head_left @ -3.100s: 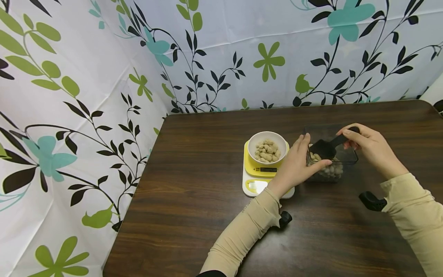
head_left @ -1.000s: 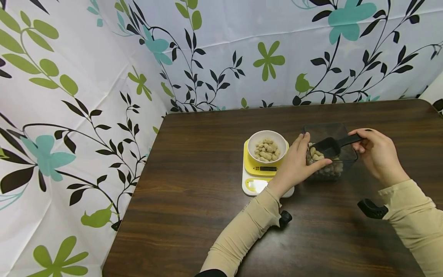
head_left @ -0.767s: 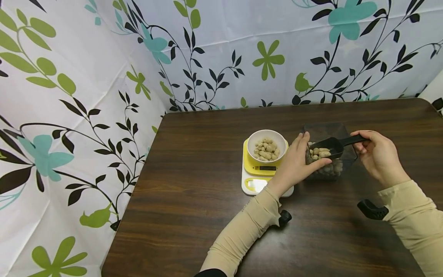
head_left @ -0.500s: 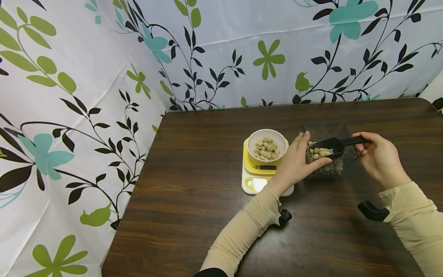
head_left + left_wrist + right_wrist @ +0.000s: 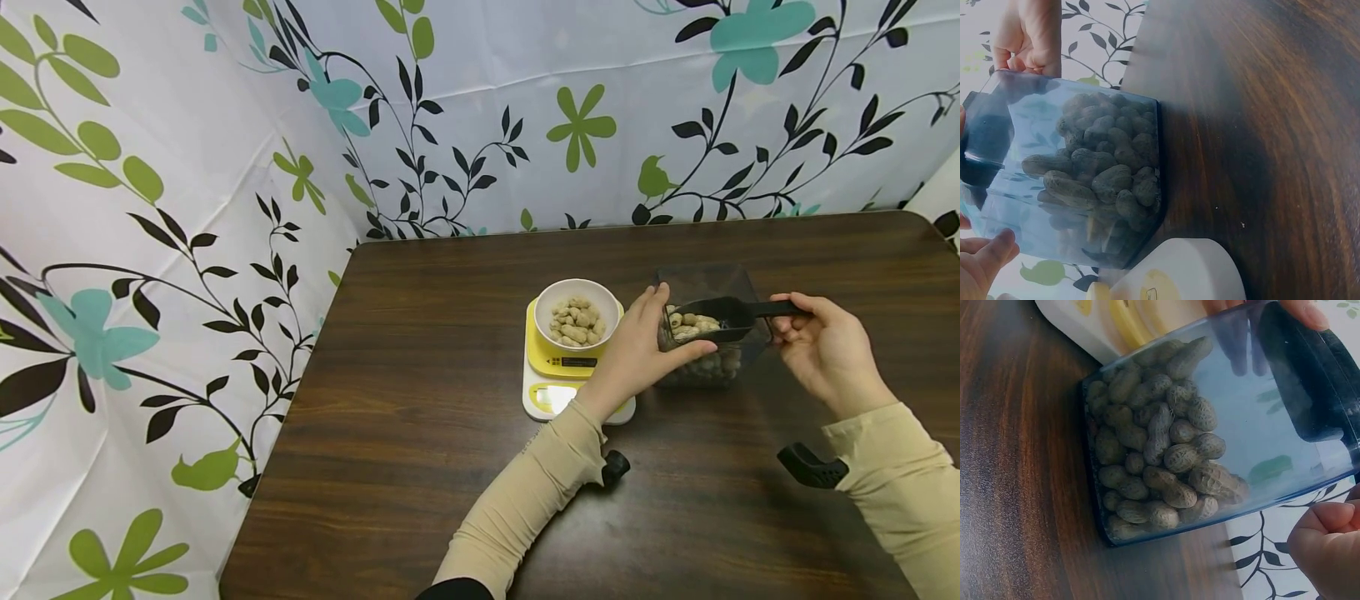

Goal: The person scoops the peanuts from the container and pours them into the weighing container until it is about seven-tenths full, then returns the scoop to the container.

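A clear plastic container (image 5: 708,283) of unshelled peanuts stands on the table, beside a kitchen scale. My left hand (image 5: 633,354) holds its near left corner, fingers along the left wall and thumb across the front. My right hand (image 5: 828,354) pinches the handle of a black scoop (image 5: 738,319) from the right. The scoop lies nearly level at the container's rim, with peanuts (image 5: 692,325) in its mouth. Through the wall, the right wrist view shows more peanuts (image 5: 1160,444) heaped below. The left wrist view shows part of the right hand (image 5: 1032,37) beyond the container.
Left of the container, a white bowl (image 5: 545,321) with peanuts sits on a yellow and white kitchen scale (image 5: 536,379). Both rest on a dark wooden table (image 5: 420,400). A patterned curtain (image 5: 480,100) hangs behind the table and along its left side.
The scoop has gone from tilted down in the container to nearly level, with peanuts now in it. My right hand has shifted right and slightly nearer. The left hand has stayed at the container.
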Tool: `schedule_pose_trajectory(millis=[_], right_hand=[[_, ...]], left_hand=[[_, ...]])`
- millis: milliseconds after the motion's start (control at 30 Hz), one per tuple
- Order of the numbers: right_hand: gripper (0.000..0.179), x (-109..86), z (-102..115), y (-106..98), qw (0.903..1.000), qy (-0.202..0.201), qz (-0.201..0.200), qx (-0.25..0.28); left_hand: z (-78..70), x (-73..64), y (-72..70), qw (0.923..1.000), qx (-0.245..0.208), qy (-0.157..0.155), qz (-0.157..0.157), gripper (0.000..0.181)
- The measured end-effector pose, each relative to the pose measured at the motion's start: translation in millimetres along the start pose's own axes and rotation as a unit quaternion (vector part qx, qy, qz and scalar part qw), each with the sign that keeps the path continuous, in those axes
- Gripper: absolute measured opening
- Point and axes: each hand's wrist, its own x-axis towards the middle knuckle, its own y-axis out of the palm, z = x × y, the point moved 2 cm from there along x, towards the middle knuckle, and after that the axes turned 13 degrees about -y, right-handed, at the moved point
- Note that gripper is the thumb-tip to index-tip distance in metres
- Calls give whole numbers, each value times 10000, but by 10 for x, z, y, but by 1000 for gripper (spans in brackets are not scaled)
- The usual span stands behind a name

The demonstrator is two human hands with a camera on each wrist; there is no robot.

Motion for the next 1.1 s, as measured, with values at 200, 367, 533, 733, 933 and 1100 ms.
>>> schedule_pose_trajectory(millis=[200,367,533,733,933,1100], right_hand=[[43,-16,3,-22,9995,61,-56,315],[43,-23,0,-52,9981,105,-90,600],[42,-23,11,-55,9978,41,-204,633],[43,-26,48,-26,9970,-5,-312,713],[39,-13,107,8,9956,-62,-398,848],[37,-3,147,66,9957,-131,-441,802]], left_hand=[[3,-18,-5,10000,-37,-28,28,87],[3,-33,-4,9998,-142,-66,93,86],[8,-41,-7,9997,-211,-72,80,86],[0,-46,-5,9997,-238,-69,39,85],[-1,-45,-2,9997,-233,-34,-56,86],[-2,-52,-16,9997,-245,-1,-60,87]])
